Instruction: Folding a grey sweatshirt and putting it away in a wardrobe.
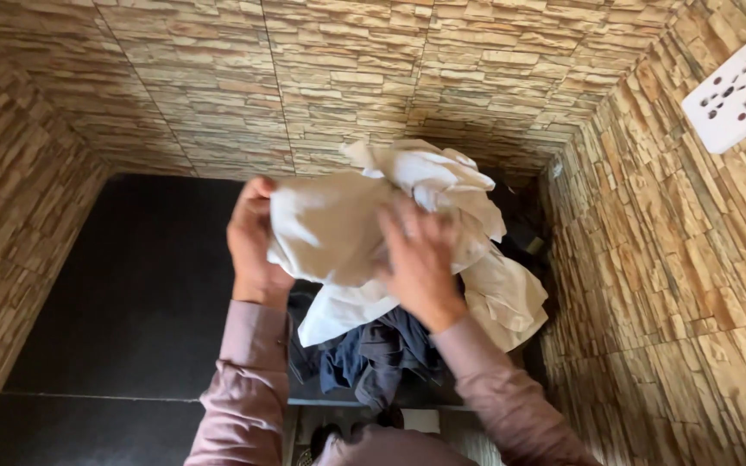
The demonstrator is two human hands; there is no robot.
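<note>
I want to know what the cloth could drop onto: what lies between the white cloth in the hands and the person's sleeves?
In the head view, a heap of dark blue-grey clothes lies below the white cloth.

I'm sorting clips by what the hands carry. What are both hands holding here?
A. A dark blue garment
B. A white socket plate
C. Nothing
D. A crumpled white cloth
D: the left hand and right hand both grip a crumpled white cloth, raised above dark garments lying below.

Crumpled matt white cloth (pixel 364 229), rough stone-look wall tiles (pixel 347 78), smooth dark matt counter (pixel 131 293)
</note>
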